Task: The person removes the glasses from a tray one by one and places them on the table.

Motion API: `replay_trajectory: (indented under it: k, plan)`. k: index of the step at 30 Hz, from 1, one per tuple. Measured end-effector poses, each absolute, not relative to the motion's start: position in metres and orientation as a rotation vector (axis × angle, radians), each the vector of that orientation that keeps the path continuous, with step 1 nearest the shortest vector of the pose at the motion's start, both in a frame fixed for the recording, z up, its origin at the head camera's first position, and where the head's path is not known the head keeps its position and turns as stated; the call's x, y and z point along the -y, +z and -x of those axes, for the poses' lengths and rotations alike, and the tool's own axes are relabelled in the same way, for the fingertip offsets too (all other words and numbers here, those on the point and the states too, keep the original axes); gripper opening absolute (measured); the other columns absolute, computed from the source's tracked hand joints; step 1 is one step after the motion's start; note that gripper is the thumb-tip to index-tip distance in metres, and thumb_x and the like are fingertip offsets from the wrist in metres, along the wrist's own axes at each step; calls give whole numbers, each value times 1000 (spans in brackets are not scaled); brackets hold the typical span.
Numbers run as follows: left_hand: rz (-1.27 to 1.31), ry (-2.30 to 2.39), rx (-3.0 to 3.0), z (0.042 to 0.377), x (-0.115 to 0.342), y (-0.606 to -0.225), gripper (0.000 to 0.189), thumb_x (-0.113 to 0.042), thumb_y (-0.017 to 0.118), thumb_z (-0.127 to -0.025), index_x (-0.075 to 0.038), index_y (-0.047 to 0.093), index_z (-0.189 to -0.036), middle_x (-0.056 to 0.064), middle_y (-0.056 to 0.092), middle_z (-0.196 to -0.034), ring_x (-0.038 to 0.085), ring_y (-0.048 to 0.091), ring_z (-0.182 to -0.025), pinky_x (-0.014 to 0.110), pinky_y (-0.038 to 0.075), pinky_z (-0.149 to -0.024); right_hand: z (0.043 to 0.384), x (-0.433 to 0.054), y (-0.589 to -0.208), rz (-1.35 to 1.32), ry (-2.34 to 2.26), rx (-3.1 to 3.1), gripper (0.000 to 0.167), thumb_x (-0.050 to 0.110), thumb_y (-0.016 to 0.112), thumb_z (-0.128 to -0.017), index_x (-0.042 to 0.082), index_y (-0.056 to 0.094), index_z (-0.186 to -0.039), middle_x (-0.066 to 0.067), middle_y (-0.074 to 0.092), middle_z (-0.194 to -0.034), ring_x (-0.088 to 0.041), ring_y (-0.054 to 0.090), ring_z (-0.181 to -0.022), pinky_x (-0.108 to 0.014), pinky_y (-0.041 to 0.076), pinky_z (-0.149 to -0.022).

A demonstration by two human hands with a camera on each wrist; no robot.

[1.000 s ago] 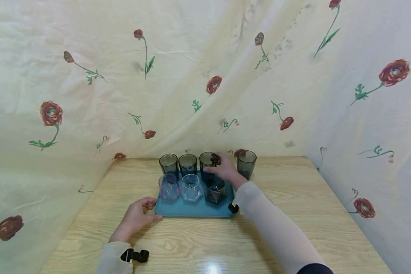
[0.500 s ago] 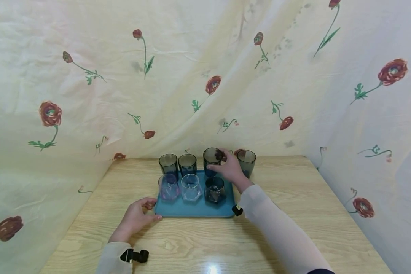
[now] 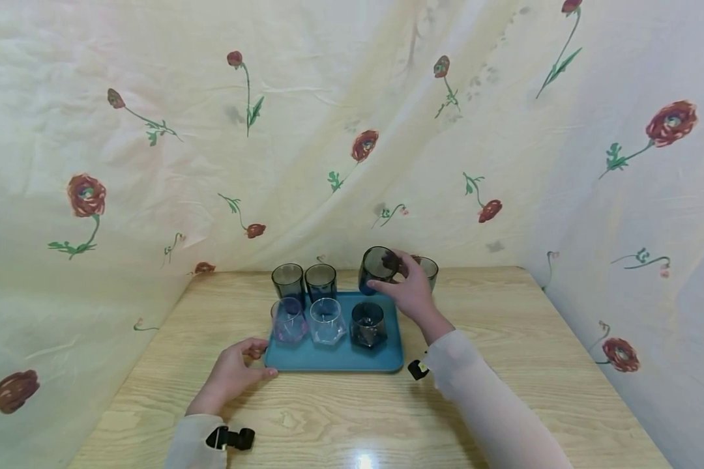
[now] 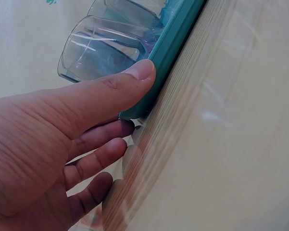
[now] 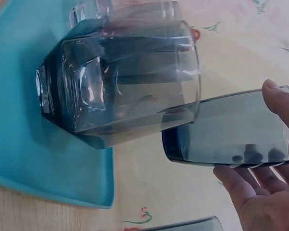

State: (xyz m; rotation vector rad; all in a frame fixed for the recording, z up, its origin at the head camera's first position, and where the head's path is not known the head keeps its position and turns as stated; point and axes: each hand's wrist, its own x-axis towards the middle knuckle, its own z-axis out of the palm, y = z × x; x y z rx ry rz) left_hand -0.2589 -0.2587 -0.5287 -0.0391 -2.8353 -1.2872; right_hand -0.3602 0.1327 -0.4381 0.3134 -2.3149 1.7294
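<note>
Backdrop: cream cloth (image 3: 340, 117) printed with red flowers hangs behind and to both sides of me, draping down to the table's far edge.
Surface: light wooden table (image 3: 504, 339), grain running crosswise, a glare spot near my edge.
Tray: teal tray (image 3: 340, 357) sits mid-table, carrying five glasses in two rows.
My left hand (image 3: 234, 371): pinches the tray's near left corner, thumb on the rim, fingers curled underneath.
My right hand (image 3: 410, 290): fingers wrapped round a smoky glass (image 3: 375, 267), lifted and tilted above the tray's far right corner.
Spare glass (image 3: 428, 270): stands on the wood just behind my right hand.
</note>
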Motion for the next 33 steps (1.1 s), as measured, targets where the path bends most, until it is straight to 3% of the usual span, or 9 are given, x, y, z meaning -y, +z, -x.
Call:
replay_trajectory:
  k: [7,15,21,28,33]
  plan:
    - [47,-1293,2835,259,258,-528,61,-31,97,-76,-18,71,-129,-2,67,-108,18,63,-104,48,53,-97,342,-147,-433,-320,1743,2224,81,28,96,-79,16,56,-148,-9,60,-138,-31,56,-132,-55,50,-104]
    - [58,-1288,2829,258,258,-527,61,-29,97,-77,-16,71,-130,-1,67,-109,18,63,-104,49,53,-96,331,-166,-428,-241,1635,2256,86,40,96,-76,20,55,-150,-7,59,-140,-28,56,-128,-49,54,-98]
    - [46,-1291,2835,258,259,-529,61,-30,97,-76,-16,71,-130,-1,68,-109,19,63,-104,49,53,-96,324,-182,-419,-235,1626,2199,86,41,95,-77,20,54,-150,-8,57,-141,-27,55,-129,-53,53,-99]
    - [47,-1297,2829,259,260,-531,62,-32,97,-75,-17,71,-129,-2,68,-109,19,64,-104,49,54,-94,323,-201,-409,-206,1636,2079,76,31,93,-82,14,57,-147,-8,58,-139,-26,57,-125,-21,55,-87]
    - [48,-1299,2830,259,259,-529,62,-30,97,-76,-16,71,-130,-1,68,-109,20,63,-104,49,53,-94,322,-215,-402,-126,1643,1995,72,28,93,-82,13,60,-144,-7,61,-135,-22,58,-119,-19,55,-85]
